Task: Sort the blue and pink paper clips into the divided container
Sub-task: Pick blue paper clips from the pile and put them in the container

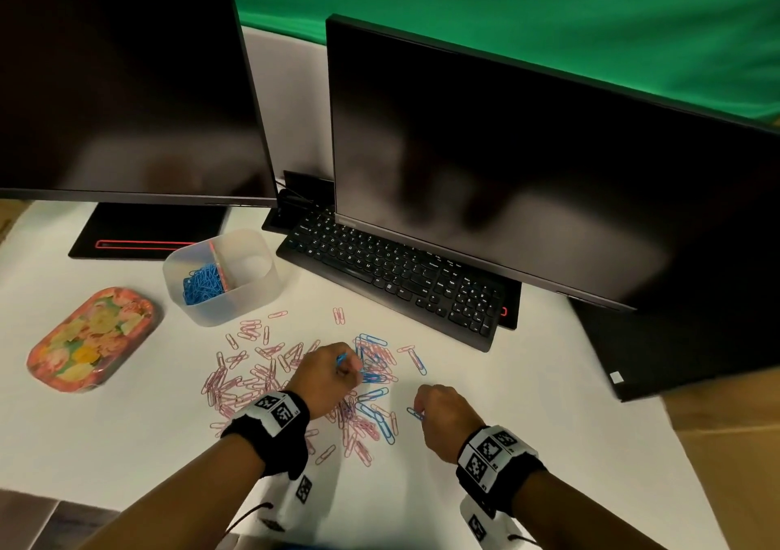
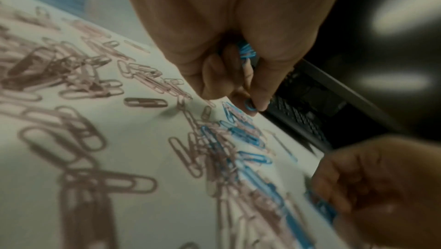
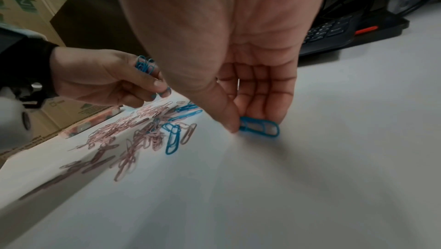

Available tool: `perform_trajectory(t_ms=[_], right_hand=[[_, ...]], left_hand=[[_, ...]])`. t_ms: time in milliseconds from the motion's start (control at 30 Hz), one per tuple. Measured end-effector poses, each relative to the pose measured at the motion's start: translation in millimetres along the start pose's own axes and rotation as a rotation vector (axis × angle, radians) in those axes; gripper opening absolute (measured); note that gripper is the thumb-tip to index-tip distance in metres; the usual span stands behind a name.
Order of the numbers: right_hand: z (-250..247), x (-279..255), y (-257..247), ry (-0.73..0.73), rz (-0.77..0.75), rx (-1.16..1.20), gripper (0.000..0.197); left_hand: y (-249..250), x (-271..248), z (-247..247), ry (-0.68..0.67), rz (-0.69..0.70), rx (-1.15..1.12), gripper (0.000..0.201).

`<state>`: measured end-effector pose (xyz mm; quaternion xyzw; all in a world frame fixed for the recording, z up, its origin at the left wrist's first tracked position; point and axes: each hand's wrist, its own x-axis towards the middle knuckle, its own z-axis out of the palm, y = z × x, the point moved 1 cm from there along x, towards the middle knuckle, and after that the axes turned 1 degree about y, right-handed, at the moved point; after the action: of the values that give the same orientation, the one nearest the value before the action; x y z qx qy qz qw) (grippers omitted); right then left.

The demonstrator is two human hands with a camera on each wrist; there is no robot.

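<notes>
Right hand (image 3: 241, 83) pinching blue clip (image 3: 259, 126), left hand (image 1: 327, 376) clutching blue clips (image 2: 247, 50)

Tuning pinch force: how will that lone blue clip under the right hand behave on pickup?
The blue clip lies flat on the smooth white table, so it will probably skid before lifting. Thin wire: likely light and stiff. The right hand pinches it.

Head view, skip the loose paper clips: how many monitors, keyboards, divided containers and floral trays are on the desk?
Monitors: 2
Keyboard: 1
Divided container: 1
Floral tray: 1
Total: 5
</notes>
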<state>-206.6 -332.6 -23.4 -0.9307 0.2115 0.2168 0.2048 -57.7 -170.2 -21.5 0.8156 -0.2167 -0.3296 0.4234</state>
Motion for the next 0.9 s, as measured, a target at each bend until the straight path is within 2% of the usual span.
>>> perform_trajectory(t_ms=[100, 200, 300, 367, 433, 567, 667, 767, 900], right_hand=[[3, 0, 1, -0.023, 0.015, 0.034, 0.025], [0, 1, 0, -0.023, 0.04, 0.099, 0.022], [-20, 6, -16, 0.058, 0.065, 0.432, 0.015], [-42, 12, -38, 0.083, 0.012, 0.717, 0.022], [-63, 18, -65, 0.106, -0.05, 0.869, 0.024], [-79, 28, -111, 0.086, -0.131, 0.851, 0.028], [-82, 32, -122, 0.1, -0.146, 0.943, 0.027], [-86, 37, -97, 0.231, -0.101, 1.018, 0.024], [-65, 27, -32, 0.23, -0.028, 0.795, 0.017]], left_hand=[[3, 0, -4, -0.054, -0.15, -0.299, 0.025], [7, -3, -7, -0.077, -0.301, -0.78, 0.026], [10, -6, -12, -0.085, -0.384, -1.117, 0.019], [10, -8, -13, -0.072, -0.413, -1.249, 0.014], [10, -10, -10, -0.047, -0.439, -1.316, 0.026], [14, -11, -9, -0.105, -0.416, -1.389, 0.053], [23, -13, -18, -0.101, -0.39, -1.413, 0.056], [26, -18, -45, 0.039, -0.411, -1.416, 0.045], [16, -22, -105, 0.221, -0.328, -1.408, 0.043]])
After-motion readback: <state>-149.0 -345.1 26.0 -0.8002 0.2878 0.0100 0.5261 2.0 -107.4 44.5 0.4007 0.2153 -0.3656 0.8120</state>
